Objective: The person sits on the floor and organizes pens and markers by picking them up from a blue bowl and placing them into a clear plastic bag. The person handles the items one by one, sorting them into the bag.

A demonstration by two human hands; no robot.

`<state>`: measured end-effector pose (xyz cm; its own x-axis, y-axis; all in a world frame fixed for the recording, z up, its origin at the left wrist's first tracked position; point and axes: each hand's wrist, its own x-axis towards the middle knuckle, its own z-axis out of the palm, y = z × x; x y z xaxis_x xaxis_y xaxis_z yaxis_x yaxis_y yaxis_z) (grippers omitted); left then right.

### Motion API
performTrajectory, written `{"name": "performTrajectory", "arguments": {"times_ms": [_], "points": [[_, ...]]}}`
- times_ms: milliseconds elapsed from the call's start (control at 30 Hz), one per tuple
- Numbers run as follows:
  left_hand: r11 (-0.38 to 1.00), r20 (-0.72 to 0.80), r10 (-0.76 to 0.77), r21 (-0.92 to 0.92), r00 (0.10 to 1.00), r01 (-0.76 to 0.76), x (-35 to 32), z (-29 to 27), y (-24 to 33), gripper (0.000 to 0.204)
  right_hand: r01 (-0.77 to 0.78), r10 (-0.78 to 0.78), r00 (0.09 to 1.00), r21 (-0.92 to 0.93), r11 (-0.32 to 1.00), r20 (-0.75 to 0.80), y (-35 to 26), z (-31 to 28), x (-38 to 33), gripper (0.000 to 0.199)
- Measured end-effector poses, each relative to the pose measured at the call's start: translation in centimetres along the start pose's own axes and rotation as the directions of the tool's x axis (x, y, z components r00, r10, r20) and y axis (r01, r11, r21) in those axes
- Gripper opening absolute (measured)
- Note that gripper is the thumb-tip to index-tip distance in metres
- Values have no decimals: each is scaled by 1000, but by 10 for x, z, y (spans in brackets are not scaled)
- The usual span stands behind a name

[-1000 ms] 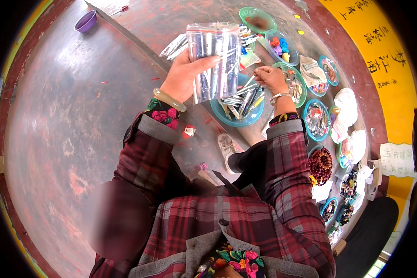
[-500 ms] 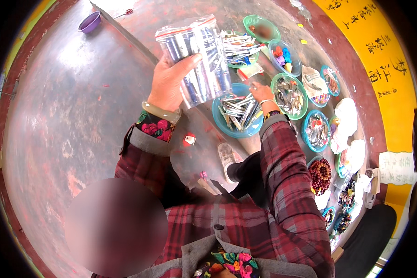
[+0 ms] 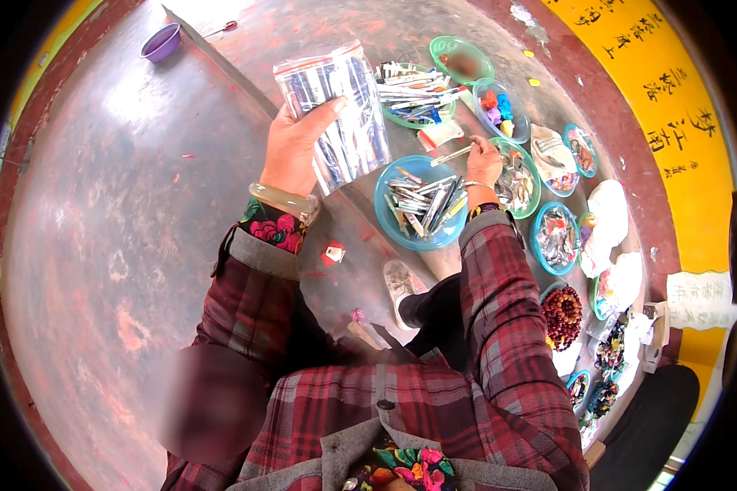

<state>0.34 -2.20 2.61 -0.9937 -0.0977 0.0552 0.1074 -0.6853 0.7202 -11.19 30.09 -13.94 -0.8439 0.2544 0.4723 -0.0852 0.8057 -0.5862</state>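
My left hand [image 3: 293, 155] is closed on a clear zip bag [image 3: 354, 135] packed with pens, its thumb pressed across the front. The bag's red-striped zip edge is at the top. Between the fingers of my right hand [image 3: 485, 162] is a thin, pale pen [image 3: 450, 155], pointing left toward the bag. That hand is above the right side of a blue basin [image 3: 382, 214] holding many loose pens. Behind it, a green basket [image 3: 422, 125] is heaped with more pens. A small red-edged plastic bag [image 3: 440, 133] lies between the basin and the basket.
Bowls and baskets of small goods line the right side, among them a green basket [image 3: 535, 192], a blue basket [image 3: 535, 245] and a bowl of coloured pieces [image 3: 522, 102]. Strings of dark red beads [image 3: 562, 315] lie nearer. A purple basin [image 3: 160, 42] stands far left.
My right hand has risen slightly from the basin and moved right, and a pen now shows in its fingers. The bag in my left hand has shifted slightly left and down.
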Motion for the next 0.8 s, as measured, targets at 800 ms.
{"name": "performTrajectory", "arguments": {"times_ms": [800], "points": [[958, 383, -179, -140, 906, 248, -16, 18, -34, 39, -723, 44, 679, 678, -128, 733, -143, -78, -28, 19]]}}
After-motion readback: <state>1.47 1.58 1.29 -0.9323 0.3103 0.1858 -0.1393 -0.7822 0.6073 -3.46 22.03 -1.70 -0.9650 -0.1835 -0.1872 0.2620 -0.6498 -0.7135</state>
